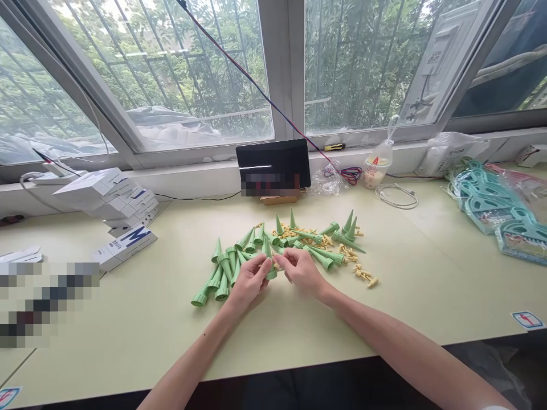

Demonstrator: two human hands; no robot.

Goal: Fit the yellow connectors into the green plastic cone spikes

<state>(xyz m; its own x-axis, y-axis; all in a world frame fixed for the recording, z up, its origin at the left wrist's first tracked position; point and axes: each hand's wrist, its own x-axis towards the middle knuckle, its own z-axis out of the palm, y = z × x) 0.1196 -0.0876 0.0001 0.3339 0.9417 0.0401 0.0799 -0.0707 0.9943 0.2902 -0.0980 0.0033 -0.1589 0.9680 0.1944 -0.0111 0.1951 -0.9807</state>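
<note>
My left hand (250, 279) is closed around a green plastic watering spike (267, 249), its pointed end up and its ribbed cap end low by my fingers. My right hand (302, 271) pinches a small yellow plastic valve piece (276, 263) against the side of that spike; my fingertips hide most of it. Many more green spikes (223, 292) lie in a heap left of and behind my hands, some standing on their caps. Small yellow pieces (364, 275) are scattered behind and to the right of my right hand.
A tablet (273, 165) leans on a cardboard stand at the back. White boxes (123, 199) are stacked at the left. On the right lie a coiled white cable (397, 196), a drink cup in a bag (376, 165) and teal plastic parts (491, 196) in clear wrap.
</note>
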